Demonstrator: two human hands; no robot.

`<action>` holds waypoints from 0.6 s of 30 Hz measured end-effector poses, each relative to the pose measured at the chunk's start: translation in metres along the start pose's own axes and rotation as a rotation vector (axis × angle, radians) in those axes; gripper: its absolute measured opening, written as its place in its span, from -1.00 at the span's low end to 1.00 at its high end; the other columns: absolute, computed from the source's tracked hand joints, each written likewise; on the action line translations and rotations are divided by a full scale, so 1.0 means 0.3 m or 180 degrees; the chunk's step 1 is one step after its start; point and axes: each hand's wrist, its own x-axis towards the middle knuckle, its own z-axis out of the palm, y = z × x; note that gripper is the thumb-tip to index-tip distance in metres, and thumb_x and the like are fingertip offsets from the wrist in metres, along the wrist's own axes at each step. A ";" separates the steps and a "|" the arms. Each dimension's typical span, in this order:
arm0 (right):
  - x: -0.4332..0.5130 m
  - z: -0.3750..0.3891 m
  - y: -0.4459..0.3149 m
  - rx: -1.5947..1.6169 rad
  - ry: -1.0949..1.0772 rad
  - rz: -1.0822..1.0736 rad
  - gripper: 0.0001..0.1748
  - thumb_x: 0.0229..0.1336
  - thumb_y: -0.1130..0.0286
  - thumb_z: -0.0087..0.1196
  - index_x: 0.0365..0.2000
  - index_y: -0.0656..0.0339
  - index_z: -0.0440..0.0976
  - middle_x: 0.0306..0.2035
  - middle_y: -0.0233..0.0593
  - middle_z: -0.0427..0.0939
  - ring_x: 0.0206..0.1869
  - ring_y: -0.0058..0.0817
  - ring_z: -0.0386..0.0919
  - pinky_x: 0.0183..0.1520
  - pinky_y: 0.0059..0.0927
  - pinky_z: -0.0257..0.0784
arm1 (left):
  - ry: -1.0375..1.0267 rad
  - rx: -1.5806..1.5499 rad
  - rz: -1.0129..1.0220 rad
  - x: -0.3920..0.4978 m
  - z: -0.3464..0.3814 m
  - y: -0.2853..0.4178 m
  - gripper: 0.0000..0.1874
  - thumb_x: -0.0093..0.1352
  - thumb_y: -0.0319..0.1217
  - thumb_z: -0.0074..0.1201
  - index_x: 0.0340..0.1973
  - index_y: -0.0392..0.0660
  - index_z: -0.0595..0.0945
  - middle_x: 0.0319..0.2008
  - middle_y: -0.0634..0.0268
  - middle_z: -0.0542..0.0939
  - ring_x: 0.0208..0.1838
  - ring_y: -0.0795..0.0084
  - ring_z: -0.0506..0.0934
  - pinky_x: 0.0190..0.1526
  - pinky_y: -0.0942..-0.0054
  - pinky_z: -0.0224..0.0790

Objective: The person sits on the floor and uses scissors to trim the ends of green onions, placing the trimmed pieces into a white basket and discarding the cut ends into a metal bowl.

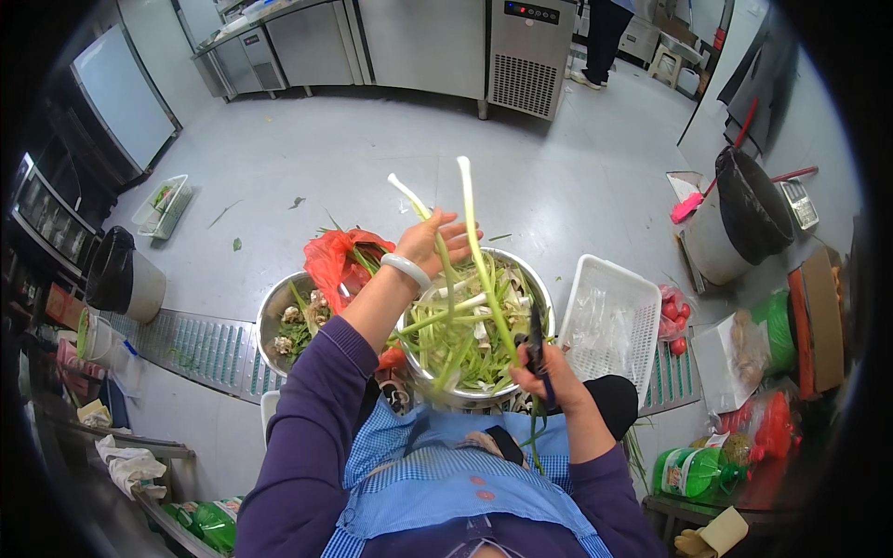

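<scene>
My right hand (pixel 548 373) grips a dark-handled knife (pixel 536 342) together with the green end of a long scallion (pixel 476 244), whose white end points up and away. Over the far side of a steel bowl (pixel 549 296), my left hand (pixel 432 244) has its fingers spread, with a second scallion (pixel 411 194) lying along the palm and thumb; whether it is pinched is unclear. Scallion leaves and trimmings (pixel 481 363) fill the bowl. To its left, a smaller steel bowl (pixel 265 328) holds leafy scraps and pale root ends, with a red plastic bag (pixel 324 261) beside it.
A white perforated basket (pixel 656 300) with clear plastic stands at the right, beside bagged red vegetables (pixel 673 314). Lined bins stand left (pixel 143 286) and right (pixel 711 237). A small basket (pixel 183 199) sits at far left. Another person (pixel 605 42) stands near the steel cabinets (pixel 425 49).
</scene>
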 end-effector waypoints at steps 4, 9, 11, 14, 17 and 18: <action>0.027 0.028 0.046 -0.0861 -0.0053 -0.0296 -0.82 -0.11 0.48 0.07 -0.54 0.20 0.24 -0.69 -0.51 0.22 -0.62 -0.77 0.14 -0.59 -0.67 0.07 | -0.0553 0.0279 0.0139 -0.032 -0.006 0.038 -0.55 0.39 -0.09 -0.44 0.00 -0.17 0.24 -0.43 0.18 0.36 -0.37 0.27 0.43 -0.22 0.28 0.38; 0.068 0.025 0.070 -0.0458 0.0008 -0.0355 -0.82 -0.07 0.49 0.07 -0.51 0.22 0.25 -0.50 -0.40 0.34 -0.41 -0.69 0.34 -0.38 -0.63 0.24 | -0.0757 0.0653 0.0493 -0.085 0.032 0.107 -0.45 0.37 0.04 -0.55 0.01 -0.13 0.25 -0.56 0.33 0.28 -0.62 0.57 0.16 -0.51 0.58 0.09; 0.081 0.018 0.058 -0.0175 0.0087 -0.0448 -0.83 -0.05 0.53 0.05 -0.51 0.24 0.25 -0.28 -0.26 0.41 -0.20 -0.57 0.40 -0.19 -0.56 0.31 | -0.0776 0.0864 0.0558 -0.114 0.064 0.159 -0.48 0.38 0.01 -0.54 0.02 -0.13 0.24 -0.56 0.32 0.29 -0.63 0.57 0.17 -0.53 0.59 0.11; 0.092 0.007 0.030 0.0199 0.0179 -0.0582 -0.83 -0.04 0.58 0.02 -0.51 0.24 0.22 -0.13 -0.12 0.42 -0.13 -0.49 0.44 -0.12 -0.51 0.36 | -0.0783 0.1314 0.0750 -0.166 0.126 0.227 -0.51 0.40 -0.07 -0.58 0.02 -0.09 0.31 -0.65 0.35 0.32 -0.70 0.60 0.13 -0.63 0.62 0.03; 0.099 -0.009 0.004 0.0296 0.0249 -0.0551 -0.82 -0.05 0.61 0.00 -0.51 0.23 0.19 -0.10 -0.04 0.39 -0.22 -0.48 0.46 -0.19 -0.50 0.39 | -0.0817 0.1764 0.0781 -0.211 0.186 0.263 -0.51 0.41 -0.11 -0.60 0.04 -0.09 0.33 -0.64 0.22 0.46 -0.79 0.63 0.14 -0.71 0.67 0.01; 0.100 -0.013 -0.001 0.0342 0.0271 -0.0524 -0.82 -0.05 0.62 0.00 -0.50 0.23 0.19 -0.10 -0.05 0.38 -0.24 -0.50 0.46 -0.21 -0.51 0.39 | -0.0759 0.1924 0.0786 -0.224 0.200 0.261 -0.51 0.41 -0.11 -0.60 0.04 -0.09 0.33 -0.61 0.16 0.49 -0.80 0.62 0.16 -0.72 0.67 0.02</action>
